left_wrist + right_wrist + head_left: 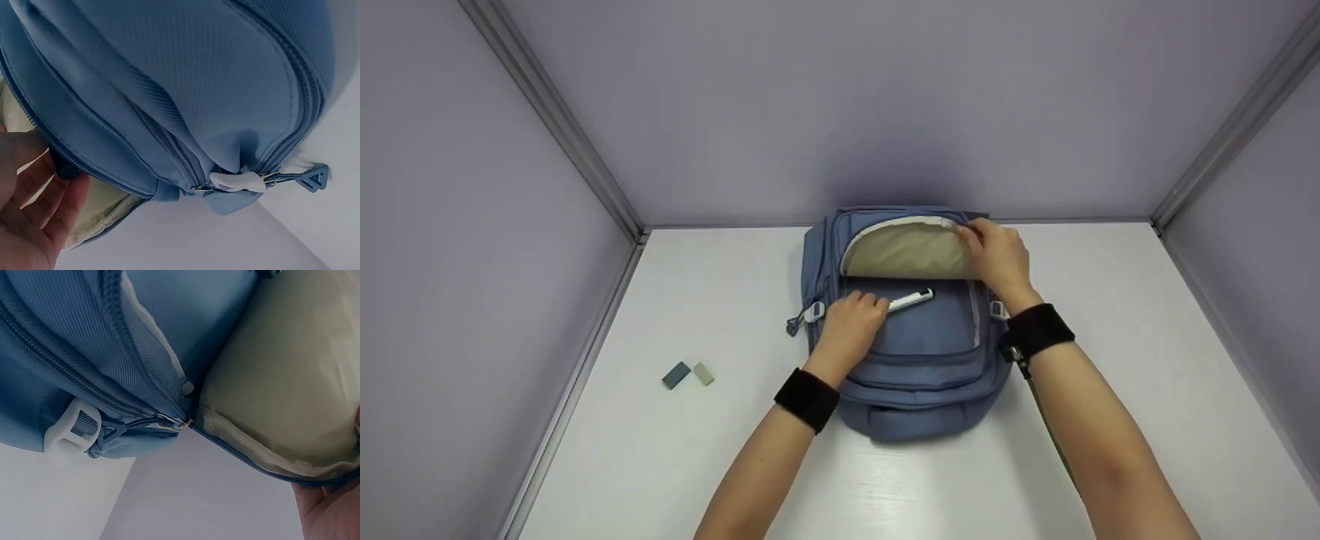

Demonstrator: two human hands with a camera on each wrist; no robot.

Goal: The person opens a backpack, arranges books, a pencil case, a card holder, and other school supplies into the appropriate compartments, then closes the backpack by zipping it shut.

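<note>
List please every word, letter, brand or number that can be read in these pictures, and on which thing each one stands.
"A": a single cut-out letter shape on the blue zipper pull of the blue backpack.
White pen in the left hand: any print is too small to read.
Two erasers on the table: no readable marking.
Nothing else carries text.

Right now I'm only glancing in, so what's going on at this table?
A person is working at a blue backpack lying flat on a white table. The right hand holds the front flap folded back, showing its beige lining. The left hand grips a white pen at the open compartment, its tip lying on the blue inner panel. Two small erasers, one grey and one pale, sit apart on the table to the left.
</note>
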